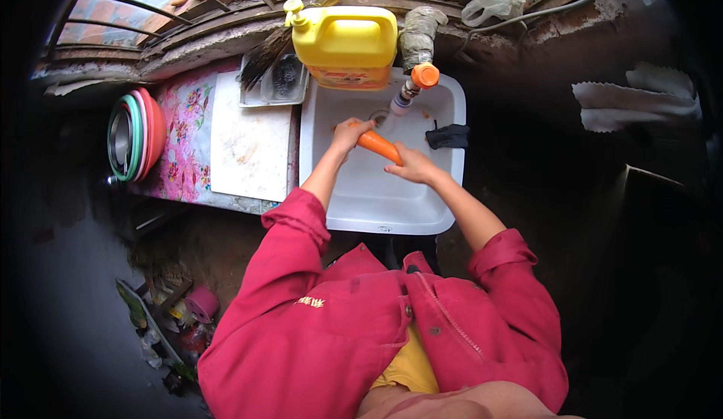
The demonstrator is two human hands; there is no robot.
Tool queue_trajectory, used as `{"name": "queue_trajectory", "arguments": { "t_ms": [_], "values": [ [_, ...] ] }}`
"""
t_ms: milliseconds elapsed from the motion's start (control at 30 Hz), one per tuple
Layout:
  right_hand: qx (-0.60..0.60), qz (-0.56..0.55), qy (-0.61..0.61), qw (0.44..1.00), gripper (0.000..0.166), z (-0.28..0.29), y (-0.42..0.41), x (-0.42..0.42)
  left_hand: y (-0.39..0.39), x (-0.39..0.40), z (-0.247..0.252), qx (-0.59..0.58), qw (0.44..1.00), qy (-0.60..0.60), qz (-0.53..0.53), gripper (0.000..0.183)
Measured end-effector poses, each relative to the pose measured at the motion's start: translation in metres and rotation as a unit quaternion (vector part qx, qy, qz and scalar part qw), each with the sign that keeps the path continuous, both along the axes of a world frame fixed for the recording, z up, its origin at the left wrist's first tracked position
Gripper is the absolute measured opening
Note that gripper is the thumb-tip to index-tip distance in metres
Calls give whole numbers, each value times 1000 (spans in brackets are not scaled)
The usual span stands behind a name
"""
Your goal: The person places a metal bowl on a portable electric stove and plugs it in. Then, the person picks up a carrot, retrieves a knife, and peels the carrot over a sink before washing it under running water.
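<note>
Over the basin of a white sink (390, 215), both my hands hold an orange carrot (379, 147). My left hand (351, 134) grips its upper left end, and my right hand (415, 164) has the lower right end. The carrot lies at a slant between them. Just beyond it, a tap with an orange handle (425, 75) points into the basin, where water seems to run near the drain (379, 116). A dark cloth or glove (448, 136) hangs on the sink's right rim.
A yellow plastic jug (345, 40) stands at the sink's back edge. Left of the sink are a white board (251, 142), clear plastic trays (282, 83), a dark-bristled brush (266, 57) and nested basins (138, 136) on a floral cloth. Window bars run behind.
</note>
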State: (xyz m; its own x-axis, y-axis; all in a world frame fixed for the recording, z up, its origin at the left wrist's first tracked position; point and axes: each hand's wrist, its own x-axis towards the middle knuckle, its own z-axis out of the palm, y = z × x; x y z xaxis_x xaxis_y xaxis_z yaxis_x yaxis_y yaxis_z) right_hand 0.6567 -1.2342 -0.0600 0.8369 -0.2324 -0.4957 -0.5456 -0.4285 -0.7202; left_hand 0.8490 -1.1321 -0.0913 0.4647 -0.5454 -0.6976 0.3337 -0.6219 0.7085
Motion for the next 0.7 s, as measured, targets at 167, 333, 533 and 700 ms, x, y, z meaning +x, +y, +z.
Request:
{"name": "queue_trajectory", "arguments": {
  "t_ms": [167,333,533,700],
  "values": [
    [-99,-204,118,967,41,2,31,11,-48,-62,-43,37,976,-179,122,57],
    [-97,-248,23,963,33,-41,19,3,-74,-95,-38,-77,985,-91,123,74],
    [649,-441,41,619,9,11,8,-18,-88,-65,-58,-246,890,334,189,33],
    [674,-408,78,611,10,-13,17,-33,-77,-52,-50,-168,876,404,205,25]
  ]
}}
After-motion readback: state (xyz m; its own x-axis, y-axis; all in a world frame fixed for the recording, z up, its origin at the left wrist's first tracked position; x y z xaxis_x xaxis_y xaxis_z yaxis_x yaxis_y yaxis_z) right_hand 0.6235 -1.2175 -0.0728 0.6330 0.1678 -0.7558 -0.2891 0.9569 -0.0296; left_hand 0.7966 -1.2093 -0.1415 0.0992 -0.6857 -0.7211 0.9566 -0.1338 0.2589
